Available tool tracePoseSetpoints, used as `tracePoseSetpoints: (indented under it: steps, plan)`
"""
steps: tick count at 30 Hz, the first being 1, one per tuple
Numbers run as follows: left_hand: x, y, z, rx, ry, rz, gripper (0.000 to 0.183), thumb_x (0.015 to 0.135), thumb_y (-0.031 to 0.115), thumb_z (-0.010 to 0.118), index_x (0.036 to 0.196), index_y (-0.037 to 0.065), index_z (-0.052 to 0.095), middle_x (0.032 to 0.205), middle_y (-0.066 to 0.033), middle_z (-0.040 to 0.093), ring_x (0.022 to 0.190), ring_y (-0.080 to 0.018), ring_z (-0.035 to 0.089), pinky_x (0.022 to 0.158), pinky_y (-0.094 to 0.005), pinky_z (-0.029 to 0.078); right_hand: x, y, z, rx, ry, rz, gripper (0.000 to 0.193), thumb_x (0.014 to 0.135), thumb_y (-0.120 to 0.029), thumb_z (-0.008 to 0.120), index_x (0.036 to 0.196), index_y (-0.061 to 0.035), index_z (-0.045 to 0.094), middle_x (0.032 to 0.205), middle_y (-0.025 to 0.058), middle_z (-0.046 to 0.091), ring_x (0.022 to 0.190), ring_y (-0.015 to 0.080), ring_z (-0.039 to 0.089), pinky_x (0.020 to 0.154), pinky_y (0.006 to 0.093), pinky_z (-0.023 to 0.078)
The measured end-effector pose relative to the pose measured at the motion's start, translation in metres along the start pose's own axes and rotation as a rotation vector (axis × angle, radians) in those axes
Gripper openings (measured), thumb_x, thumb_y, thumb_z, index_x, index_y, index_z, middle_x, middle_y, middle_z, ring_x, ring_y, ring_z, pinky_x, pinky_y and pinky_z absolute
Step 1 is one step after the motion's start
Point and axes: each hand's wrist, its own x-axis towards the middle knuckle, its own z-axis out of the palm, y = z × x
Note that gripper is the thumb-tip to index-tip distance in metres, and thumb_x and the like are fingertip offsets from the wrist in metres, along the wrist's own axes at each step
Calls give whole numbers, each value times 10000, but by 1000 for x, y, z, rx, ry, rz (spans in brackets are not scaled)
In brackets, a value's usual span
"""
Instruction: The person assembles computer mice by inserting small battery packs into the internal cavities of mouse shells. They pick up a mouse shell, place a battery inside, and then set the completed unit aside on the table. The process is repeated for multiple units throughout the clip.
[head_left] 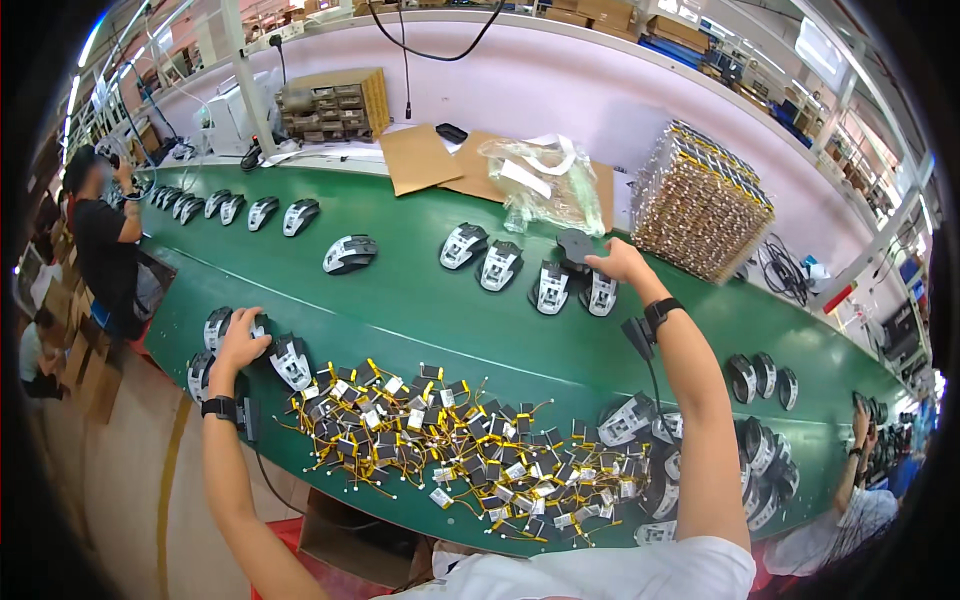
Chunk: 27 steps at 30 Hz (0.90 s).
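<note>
At the left of the green bench, my left hand (242, 342) is closed over a grey-and-black open computer mouse (261, 327); its grip is partly hidden. Other such mice stand around it, one mouse (290, 362) just to the right. My right hand (622, 262) reaches toward the far side, fingers pinching a dark mouse (574, 247) that is tilted above the others. Under and beside it sit mouse shells, among them one shell (550, 288) and another shell (600, 296). Between my forearms lies a heap of small batteries (470, 450) with yellow tape and thin wires.
More mice (765, 460) are piled by my right elbow. At the back lie cardboard sheets (420, 160), clear plastic bags (550, 180) and a tall stack of battery trays (700, 200). A co-worker (105, 240) stands left; another person's arm (855, 460) is at the right.
</note>
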Motion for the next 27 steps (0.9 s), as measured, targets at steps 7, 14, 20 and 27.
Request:
tracePoseSetpoints:
  steps: [7,14,20,27]
  plan:
    - [8,-28,21,233,193,-121,601,912,281,568,1456,88,401,1528,-277,280,1364,-466,342,1131,-510,294,-29,-20,12,-187,-149,17,915,750,-565,705,1384,33,426,1355,303,487,1194,432,542,1001,490,451]
    - [93,254,54,71,233,498,533,766,246,683,1246,40,576,1248,-217,607,1150,-393,575,959,-480,487,-49,8,20,-140,-137,128,854,717,-472,713,1377,-15,422,1314,317,497,1166,476,542,986,503,466]
    - [140,395,136,169,-208,191,929,686,506,786,1467,183,402,1441,-199,428,1278,-461,450,1026,-558,430,-25,73,5,183,7,157,853,683,-384,719,1424,-59,452,1234,265,620,1153,369,604,987,411,479]
    - [134,420,162,53,-330,137,789,723,680,660,1313,159,611,1556,-192,276,1417,-531,173,1064,-740,209,24,9,-6,113,44,-38,716,700,-439,682,1330,-113,582,1247,247,621,1121,367,621,960,416,500]
